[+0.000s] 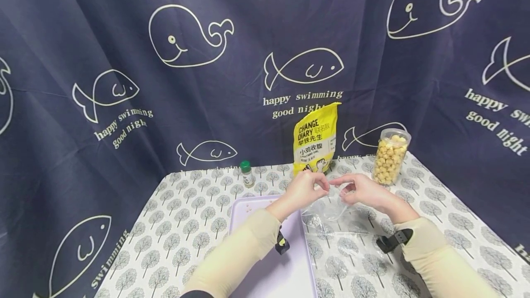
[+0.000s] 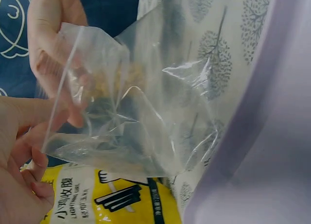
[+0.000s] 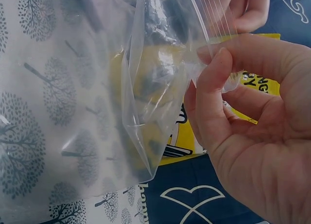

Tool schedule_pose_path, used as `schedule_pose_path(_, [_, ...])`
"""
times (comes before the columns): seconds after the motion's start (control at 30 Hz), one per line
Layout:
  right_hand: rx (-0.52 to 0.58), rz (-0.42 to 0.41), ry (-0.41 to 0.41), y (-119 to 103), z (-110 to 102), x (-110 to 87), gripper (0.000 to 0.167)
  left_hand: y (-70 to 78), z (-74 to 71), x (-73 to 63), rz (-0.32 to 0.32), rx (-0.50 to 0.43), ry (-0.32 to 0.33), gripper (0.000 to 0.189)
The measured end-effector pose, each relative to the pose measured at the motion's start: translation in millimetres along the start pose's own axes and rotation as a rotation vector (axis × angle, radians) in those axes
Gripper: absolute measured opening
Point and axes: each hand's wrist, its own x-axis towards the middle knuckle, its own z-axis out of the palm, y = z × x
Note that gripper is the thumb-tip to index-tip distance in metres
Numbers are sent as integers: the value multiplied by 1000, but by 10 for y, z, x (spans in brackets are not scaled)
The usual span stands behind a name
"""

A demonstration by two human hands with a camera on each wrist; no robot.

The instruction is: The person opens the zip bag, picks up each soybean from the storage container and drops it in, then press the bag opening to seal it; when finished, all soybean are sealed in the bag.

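A clear zip-top plastic bag [image 1: 329,209] hangs between my two hands, its zip edge uppermost. My left hand [image 1: 305,188] pinches the bag's top edge near one end. Close by, my right hand [image 1: 366,191] pinches the same edge between thumb and forefinger. In the left wrist view the see-through bag [image 2: 146,117] spreads out from the left hand [image 2: 22,156], with the right hand [image 2: 51,44] partly behind its film. The right wrist view shows the right thumb and fingers [image 3: 218,73] on the zip edge. No contents are visible in the bag.
Behind the hands stands a yellow printed pouch [image 1: 314,139]. A clear jar of pale round pieces [image 1: 390,157] stands at the back right, and a green-capped small bottle [image 1: 246,174] at the back left. A lilac tray [image 1: 285,270] lies under the left forearm, small crumbs near its far end.
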Motion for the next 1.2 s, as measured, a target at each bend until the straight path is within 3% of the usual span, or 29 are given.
schedule_pose_path(0.17, [-5, 18, 14, -9, 20, 6, 61, -36, 34, -4, -44, -65, 14, 12])
schedule_pose_path(0.3, [-5, 20, 12, -29, 24, 16, 61, -132, -45, -29, -68, -162, 98, 15])
schedule_pose_path(0.43, [-22, 13, 11, -48, 19, 32, 60, -313, -208, -94, -127, -201, 187, 14])
schedule_pose_path(0.57, [-11, 24, 11, -53, 16, 24, 59, -534, -330, -209, -195, -187, 210, 9])
schedule_pose_path(0.77, [7, 42, 15, -41, 18, 6, 60, -828, -388, -397, -283, -48, 165, 4])
schedule_pose_path(1.0, [31, 43, 15, -21, 24, 11, 60, -1057, -392, -596, -374, 130, 28, 6])
schedule_pose_path(1.2, [4, 48, 22, 5, 38, 35, 59, -1167, -384, -719, -377, 192, -27, 9])
